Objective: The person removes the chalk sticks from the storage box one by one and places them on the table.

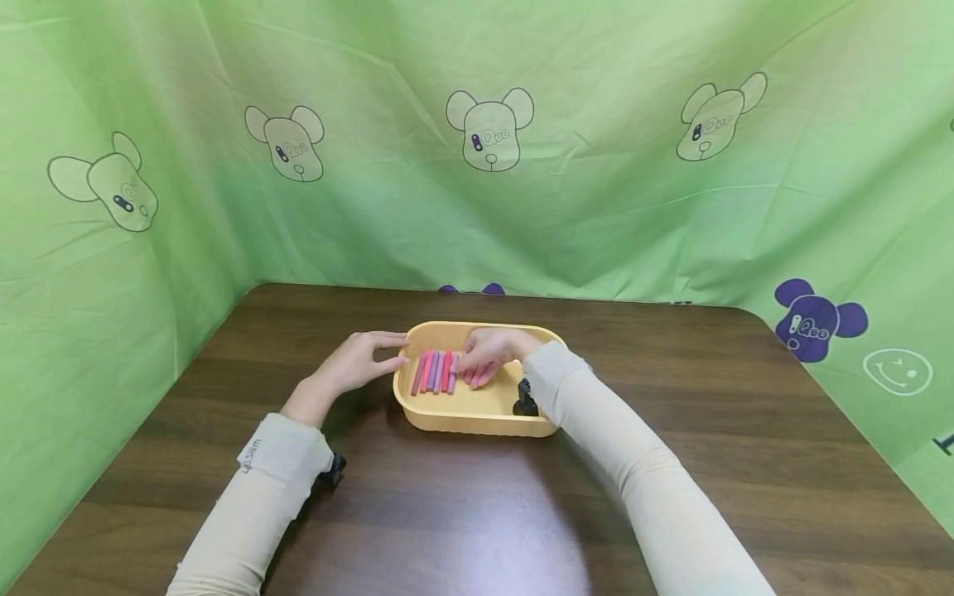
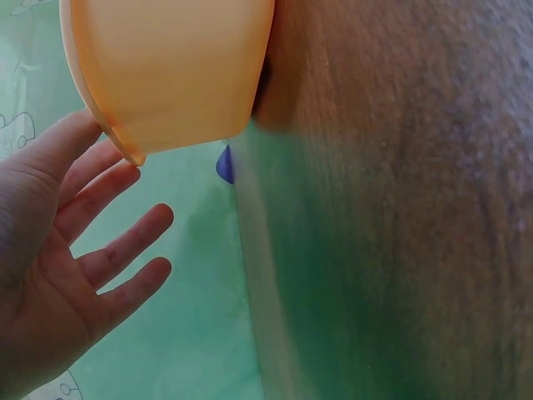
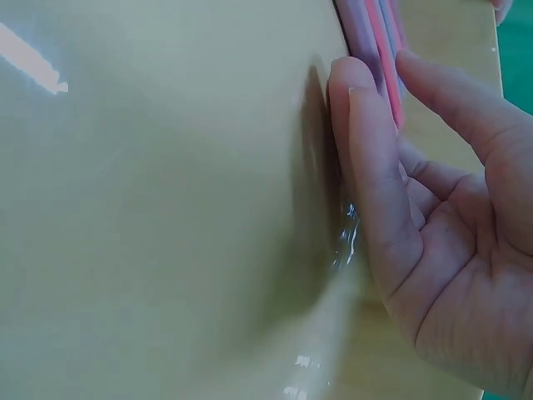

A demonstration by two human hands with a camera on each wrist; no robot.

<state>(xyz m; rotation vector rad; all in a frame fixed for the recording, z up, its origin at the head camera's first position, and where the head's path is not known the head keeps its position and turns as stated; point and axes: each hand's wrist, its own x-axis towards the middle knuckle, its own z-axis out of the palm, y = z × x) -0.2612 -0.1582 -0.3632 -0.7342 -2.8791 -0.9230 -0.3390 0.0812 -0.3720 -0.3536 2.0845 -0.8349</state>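
Observation:
A yellow tray (image 1: 477,424) with rounded ends holds a row of pink, purple and dark red sticks (image 1: 436,372) laid side by side toward its left. My left hand (image 1: 356,362) is at the tray's left end, thumb and fingertips right at the rim (image 2: 108,133), the other fingers spread behind it. Inside the tray, my right hand (image 1: 486,354) reaches to the right end of the row. In the right wrist view its fairly straight fingers (image 3: 375,167) lie against the near purple stick (image 3: 358,29), and the thumb is over the sticks beyond.
The tray stands on a dark wooden table (image 1: 671,397). A green printed curtain (image 1: 477,223) hangs behind the table and along its sides. A black wrist camera (image 1: 525,399) under the right sleeve overlaps the tray's right part.

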